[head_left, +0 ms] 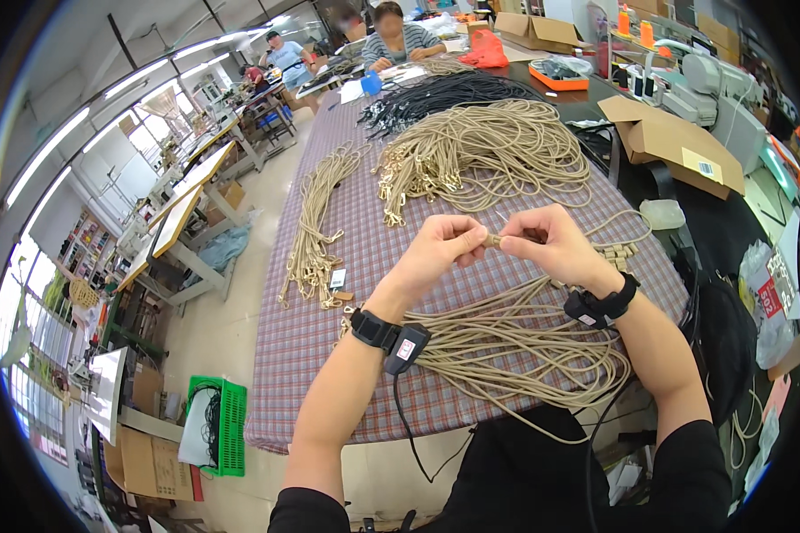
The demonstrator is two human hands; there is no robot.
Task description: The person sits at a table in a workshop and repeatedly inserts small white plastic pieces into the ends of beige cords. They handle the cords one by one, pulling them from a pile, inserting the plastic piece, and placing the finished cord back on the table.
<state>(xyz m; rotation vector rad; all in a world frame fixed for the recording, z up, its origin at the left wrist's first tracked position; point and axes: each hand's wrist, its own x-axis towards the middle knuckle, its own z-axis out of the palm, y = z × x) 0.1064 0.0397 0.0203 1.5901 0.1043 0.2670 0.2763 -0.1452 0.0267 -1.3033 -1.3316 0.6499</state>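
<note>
A short tan cord section (pixel 494 241) lies between the left hand (pixel 444 242) and right hand (pixel 547 236), pinched by both, its long axis running roughly crosswise, neither hand clearly nearer.

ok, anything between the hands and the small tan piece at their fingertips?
Nothing visible: left hand and right hand both touch the tan piece directly. The near tan cords lie closer to the body, not between.
</note>
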